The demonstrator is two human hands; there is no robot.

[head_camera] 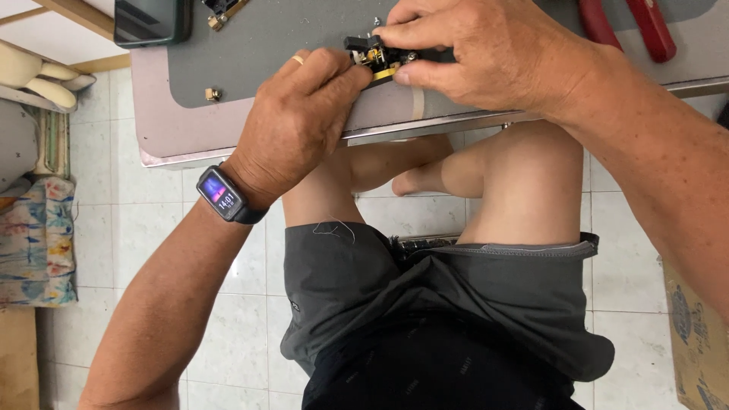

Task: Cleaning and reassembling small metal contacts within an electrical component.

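A small black and brass mechanical part [377, 57] lies at the near edge of a grey mat [250, 45] on a work table [163, 125]. My left hand [300, 125], with a ring and a dark wrist watch [224, 195], grips the part from the left. My right hand [474, 53] pinches the same part from above and from the right. Most of the part is hidden under my fingers.
Red-handled pliers [626, 26] lie on the table at the far right. A small brass piece [213, 94] sits on the mat's left corner, another [220, 15] further back beside a dark phone [152, 21]. Below are my knees, grey shorts and a tiled floor; a cardboard box [695, 342] stands right.
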